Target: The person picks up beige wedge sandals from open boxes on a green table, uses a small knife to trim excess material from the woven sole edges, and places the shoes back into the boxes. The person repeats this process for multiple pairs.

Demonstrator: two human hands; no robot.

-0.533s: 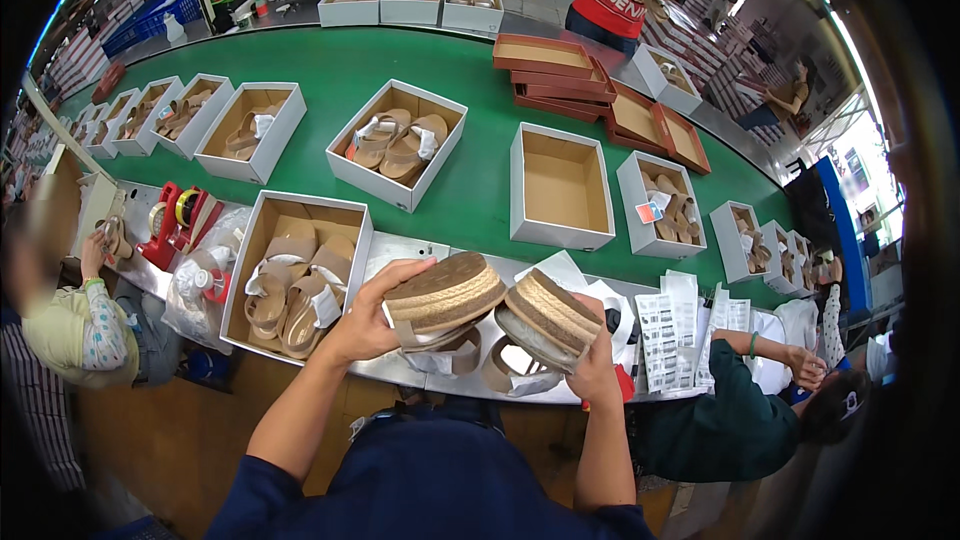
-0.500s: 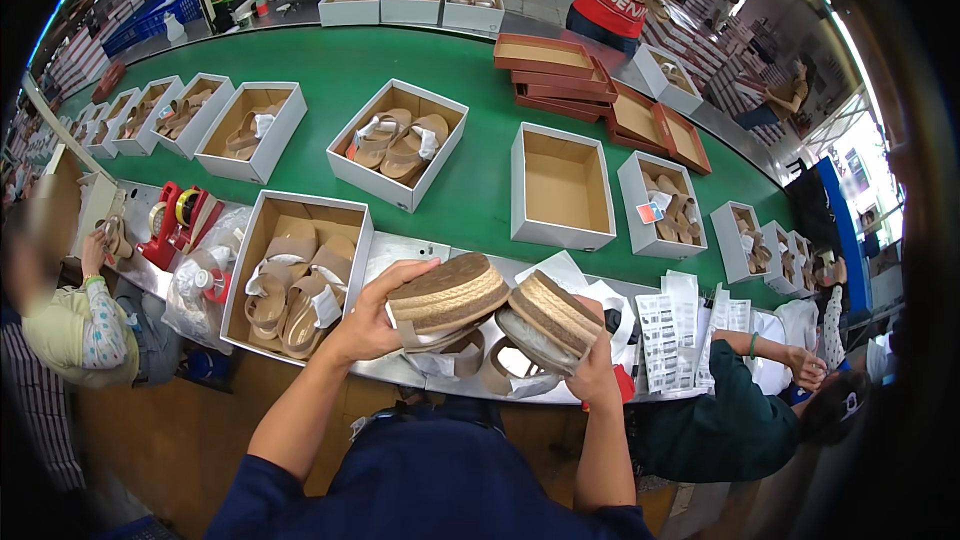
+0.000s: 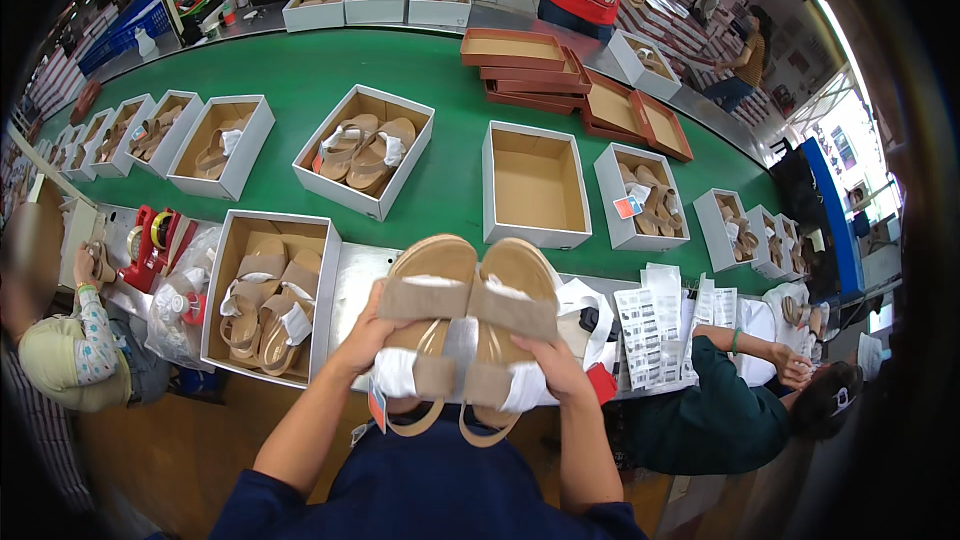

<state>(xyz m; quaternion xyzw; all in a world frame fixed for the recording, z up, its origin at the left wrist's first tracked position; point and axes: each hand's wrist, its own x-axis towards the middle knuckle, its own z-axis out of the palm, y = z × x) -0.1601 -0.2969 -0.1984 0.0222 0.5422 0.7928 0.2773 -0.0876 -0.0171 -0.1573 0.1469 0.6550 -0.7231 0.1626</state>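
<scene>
A pair of tan sandals is held up side by side in front of me, footbeds facing me and toes pointing away. My left hand grips the left sandal by its outer edge. The right sandal is in my right hand, fingers at its outer side. White paper is tucked under the straps, and an orange-and-blue tag hangs at the left sandal's heel. Left of my hands, an open white box on the metal ledge holds another pair of sandals.
On the green belt stand several shoe boxes with sandals and one empty white box. Brown lids are stacked beyond. Label sheets lie right, beside a co-worker in dark green. A red tape dispenser stands left.
Both hands have turned the sandals over: the woven sole sides showed before, now the footbeds and straps face me. The boxes appear shifted slightly left in view.
</scene>
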